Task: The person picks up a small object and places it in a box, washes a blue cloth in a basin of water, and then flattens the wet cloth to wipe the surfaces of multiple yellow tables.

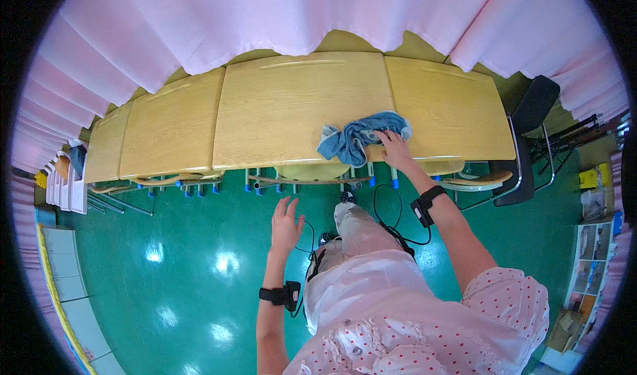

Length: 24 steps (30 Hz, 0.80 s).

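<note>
A crumpled blue cloth (352, 141) with paler patches lies bunched near the front edge of the wooden table (285, 110). My right hand (396, 151) is on the cloth's near right side, its fingers bent over the fabric. Part of the cloth beneath those fingers is hidden. My left hand (285, 226) hangs in the air in front of the table, apart from it, with fingers spread and nothing in them. Both wrists wear black straps with small boxes and cables.
Several wooden tables stand in a row against pink curtains (265, 10). Chairs (166, 179) are tucked under them. A black chair (531, 110) stands at the right end. Shelves (590, 262) line the right side, white cabinets (63, 269) the left. The floor (179, 255) is shiny green.
</note>
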{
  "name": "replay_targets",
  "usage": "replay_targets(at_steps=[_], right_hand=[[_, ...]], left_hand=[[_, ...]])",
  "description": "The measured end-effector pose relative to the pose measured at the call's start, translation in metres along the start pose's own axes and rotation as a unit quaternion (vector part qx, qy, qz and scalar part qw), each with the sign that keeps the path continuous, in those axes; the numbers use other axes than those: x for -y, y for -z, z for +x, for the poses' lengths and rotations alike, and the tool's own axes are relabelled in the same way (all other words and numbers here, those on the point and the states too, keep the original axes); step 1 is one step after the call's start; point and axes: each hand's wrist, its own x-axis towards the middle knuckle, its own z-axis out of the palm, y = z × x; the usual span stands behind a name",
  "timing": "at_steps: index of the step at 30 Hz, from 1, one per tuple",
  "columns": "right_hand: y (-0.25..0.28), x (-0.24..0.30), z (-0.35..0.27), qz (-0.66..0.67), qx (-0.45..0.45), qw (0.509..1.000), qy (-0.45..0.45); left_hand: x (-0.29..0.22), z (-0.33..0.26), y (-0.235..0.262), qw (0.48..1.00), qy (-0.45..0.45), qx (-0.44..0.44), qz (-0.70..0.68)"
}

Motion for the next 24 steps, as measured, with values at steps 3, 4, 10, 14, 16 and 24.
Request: replay_targets(at_steps=[3,4,10,14,16,24], right_hand=[[0.003,-0.012,0.007,0.047,-0.004,0.998,-0.041],[0.005,-0.007,0.005,0.049,-0.002,0.998,-0.045],[-0.011,-0.004,-0.008,-0.2,-0.097,0.968,0.12],[-0.006,-0.016,0.0,-0.132,-0.108,0.982,0.078],[0.003,-0.043,0.001,-0.096,-0.116,0.988,0.031],[0.057,-0.067,0.006,0.045,-0.061,0.997,-0.02]], left_hand=[[-0.014,0.035,-0.006,0.998,-0.021,-0.032,-0.046],[-0.02,0.046,-0.008,0.998,-0.021,-0.027,-0.045],[-0.072,0.125,-0.06,0.979,-0.15,0.139,-0.022],[-0.085,0.159,-0.082,0.969,-0.129,0.11,0.182],[-0.084,0.168,-0.087,0.955,-0.079,0.037,0.282],[-0.026,0.214,-0.063,0.948,-0.208,-0.011,0.241]])
